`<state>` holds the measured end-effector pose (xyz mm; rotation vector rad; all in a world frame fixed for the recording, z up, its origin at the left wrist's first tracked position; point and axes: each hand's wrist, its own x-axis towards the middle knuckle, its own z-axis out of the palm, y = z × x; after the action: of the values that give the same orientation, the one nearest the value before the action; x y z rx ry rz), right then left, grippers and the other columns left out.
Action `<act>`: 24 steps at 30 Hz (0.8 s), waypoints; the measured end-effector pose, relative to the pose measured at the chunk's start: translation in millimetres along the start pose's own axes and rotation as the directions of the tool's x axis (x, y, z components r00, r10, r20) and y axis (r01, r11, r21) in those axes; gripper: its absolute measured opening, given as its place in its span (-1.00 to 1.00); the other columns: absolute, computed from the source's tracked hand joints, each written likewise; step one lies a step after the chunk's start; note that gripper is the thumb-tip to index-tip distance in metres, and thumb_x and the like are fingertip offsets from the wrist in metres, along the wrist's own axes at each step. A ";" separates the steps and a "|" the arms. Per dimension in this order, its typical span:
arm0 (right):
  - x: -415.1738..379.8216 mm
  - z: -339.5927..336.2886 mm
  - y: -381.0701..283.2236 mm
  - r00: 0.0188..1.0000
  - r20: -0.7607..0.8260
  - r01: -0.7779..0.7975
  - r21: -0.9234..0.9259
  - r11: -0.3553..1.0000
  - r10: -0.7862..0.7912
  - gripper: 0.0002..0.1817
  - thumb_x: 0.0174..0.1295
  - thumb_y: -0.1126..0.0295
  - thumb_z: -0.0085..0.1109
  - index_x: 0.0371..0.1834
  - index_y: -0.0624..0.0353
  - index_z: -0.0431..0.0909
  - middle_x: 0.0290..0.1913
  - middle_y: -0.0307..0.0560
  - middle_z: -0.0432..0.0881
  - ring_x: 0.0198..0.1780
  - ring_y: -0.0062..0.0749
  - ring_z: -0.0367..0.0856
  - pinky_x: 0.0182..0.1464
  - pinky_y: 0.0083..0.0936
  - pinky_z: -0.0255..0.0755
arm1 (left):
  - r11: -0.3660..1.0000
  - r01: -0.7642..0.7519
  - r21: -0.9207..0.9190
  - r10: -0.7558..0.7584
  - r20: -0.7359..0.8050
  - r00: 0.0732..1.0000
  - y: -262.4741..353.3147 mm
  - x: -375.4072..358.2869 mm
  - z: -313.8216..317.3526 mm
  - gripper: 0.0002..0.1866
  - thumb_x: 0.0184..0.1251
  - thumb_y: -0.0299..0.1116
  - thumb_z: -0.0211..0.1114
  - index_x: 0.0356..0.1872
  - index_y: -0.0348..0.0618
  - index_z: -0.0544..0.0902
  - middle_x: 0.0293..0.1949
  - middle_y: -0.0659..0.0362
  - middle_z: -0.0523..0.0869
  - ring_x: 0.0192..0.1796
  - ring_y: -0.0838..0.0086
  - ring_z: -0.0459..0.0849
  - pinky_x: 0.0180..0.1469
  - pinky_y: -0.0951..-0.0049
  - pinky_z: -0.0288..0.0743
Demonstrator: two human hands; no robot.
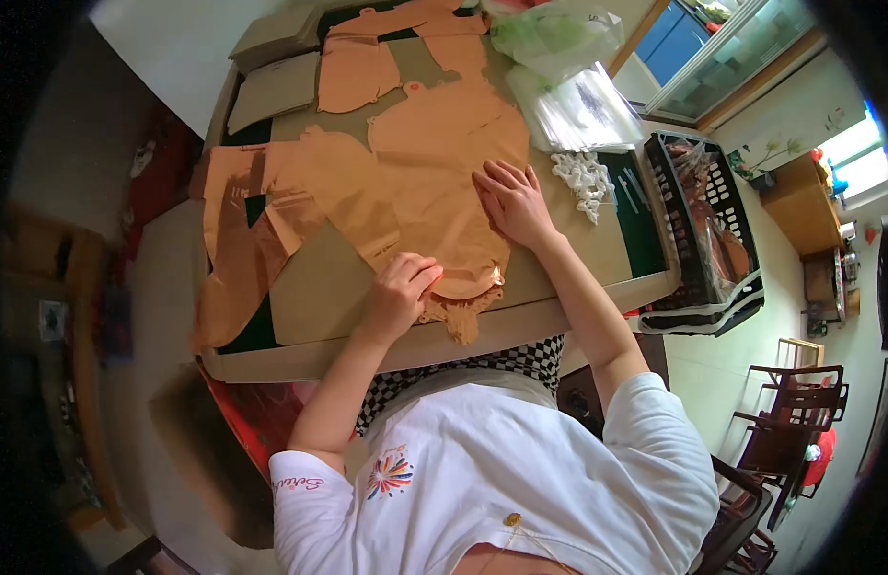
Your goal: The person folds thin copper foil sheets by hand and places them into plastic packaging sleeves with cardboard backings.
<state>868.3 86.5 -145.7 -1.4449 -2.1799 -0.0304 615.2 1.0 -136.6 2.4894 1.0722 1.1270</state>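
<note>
A flat, uninflated copper-coloured foil balloon (444, 163) is spread over the middle of the table, its rounded end towards me. My left hand (402, 293) is closed at the lower left edge of this balloon, fingertips pressed together on the foil. My right hand (517, 205) lies flat on the balloon's right side, fingers stretched out. Beneath the rounded end, a crumpled copper foil piece (462, 324) sticks out towards the table edge. More flat foil balloons (238, 249) lie to the left, with another foil piece (357, 72) at the far end.
Brown cardboard (314, 311) covers much of the table, with stacked cardboard sheets (271, 91) far left. Clear plastic bags (578, 105), a bunch of white ribbon (586, 182) and thin straws (631, 190) lie right. A black basket (726, 182) holding bagged foil stands beside the table.
</note>
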 end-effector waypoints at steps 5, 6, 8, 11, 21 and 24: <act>0.6 -2.3 -2.0 1.000 -0.014 0.019 -0.017 1.000 -0.019 -0.65 0.32 0.26 0.05 0.14 -0.04 0.59 0.24 -0.07 0.51 0.31 -0.15 0.40 0.36 0.08 0.09 | 1.000 0.004 0.013 -0.004 0.017 1.000 0.8 0.7 -2.1 -0.78 0.01 -0.58 0.40 -0.27 -0.18 0.66 -0.22 0.17 0.68 -0.11 0.27 0.64 -0.07 0.34 0.59; -0.4 1.8 0.6 0.998 -0.053 0.030 -0.011 0.999 -0.031 -0.66 0.31 0.25 0.08 0.12 -0.04 0.60 0.21 -0.06 0.53 0.27 -0.15 0.43 0.35 0.03 0.11 | 1.000 0.006 0.013 -0.007 0.022 1.000 1.9 0.7 -2.8 -0.77 -0.01 -0.59 0.40 -0.27 -0.18 0.66 -0.22 0.17 0.68 -0.11 0.28 0.64 -0.07 0.34 0.59; -1.6 0.7 1.0 0.997 -0.067 0.043 -0.018 0.999 -0.044 -0.66 0.30 0.25 0.09 0.11 -0.03 0.61 0.19 -0.06 0.55 0.26 -0.14 0.44 0.34 0.00 0.12 | 1.000 0.006 0.019 -0.007 0.028 1.000 3.4 1.9 -4.5 -0.74 -0.06 -0.61 0.39 -0.27 -0.19 0.66 -0.22 0.17 0.67 -0.10 0.28 0.64 -0.06 0.34 0.59; -0.4 0.4 2.0 0.995 -0.075 0.065 -0.011 0.998 -0.066 -0.66 0.28 0.26 0.10 0.11 -0.03 0.62 0.17 -0.05 0.56 0.24 -0.13 0.44 0.34 -0.04 0.13 | 0.999 0.013 0.035 -0.014 0.049 0.999 4.8 1.4 -6.1 -0.71 -0.12 -0.62 0.39 -0.27 -0.19 0.65 -0.22 0.17 0.67 -0.10 0.29 0.64 -0.06 0.34 0.58; -1.3 2.1 2.9 0.997 -0.075 0.035 0.032 0.999 -0.033 -0.65 0.21 0.23 0.13 0.08 -0.07 0.63 0.18 -0.09 0.53 0.28 -0.18 0.40 0.35 0.05 0.09 | 0.998 0.025 0.054 -0.033 0.144 0.989 6.4 0.3 -14.0 -0.66 -0.05 -0.70 0.28 -0.16 -0.24 0.65 -0.13 0.12 0.67 0.00 0.26 0.62 0.03 0.31 0.56; -2.7 3.6 3.4 0.997 -0.073 0.033 -0.001 0.999 -0.033 -0.66 0.23 0.22 0.12 0.07 -0.06 0.62 0.17 -0.08 0.54 0.27 -0.18 0.40 0.34 0.03 0.10 | 0.995 0.095 0.042 -0.102 0.206 0.973 8.3 10.0 -42.4 -0.61 0.04 -0.72 0.18 -0.04 -0.24 0.63 -0.04 0.09 0.66 0.07 0.22 0.61 0.09 0.29 0.55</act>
<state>870.7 86.7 -150.8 -1.3863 -2.1441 -0.0940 593.6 -2.4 -98.0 2.4808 1.1459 0.8065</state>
